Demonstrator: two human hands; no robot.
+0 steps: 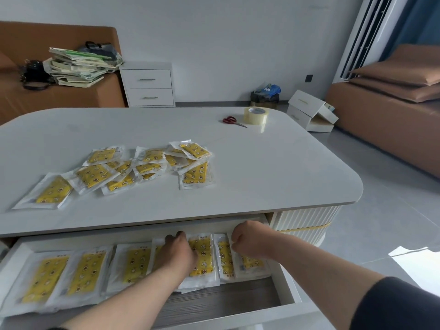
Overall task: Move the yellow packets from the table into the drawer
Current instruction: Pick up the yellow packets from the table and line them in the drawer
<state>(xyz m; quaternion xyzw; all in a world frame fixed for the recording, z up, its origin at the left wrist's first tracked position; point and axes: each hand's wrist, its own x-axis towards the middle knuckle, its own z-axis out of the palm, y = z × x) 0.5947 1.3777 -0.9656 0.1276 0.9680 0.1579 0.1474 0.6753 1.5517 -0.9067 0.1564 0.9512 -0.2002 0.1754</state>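
Observation:
Several yellow packets (133, 167) in clear wrappers lie scattered on the white table (273, 167). The drawer (289, 291) under the tabletop is pulled open and holds a row of several more yellow packets (78, 275). Both my hands are inside the drawer at its back right. My left hand (179, 252) rests with curled fingers on a packet (202, 256) in the row. My right hand (250, 239) pinches the top edge of the rightmost packet (250, 263).
Red-handled scissors (232, 121) and a roll of clear tape (256, 115) sit at the table's far right. A white nightstand (147, 84), a stack of books (81, 67) on a brown sofa and an open white box (312, 111) on the floor lie beyond.

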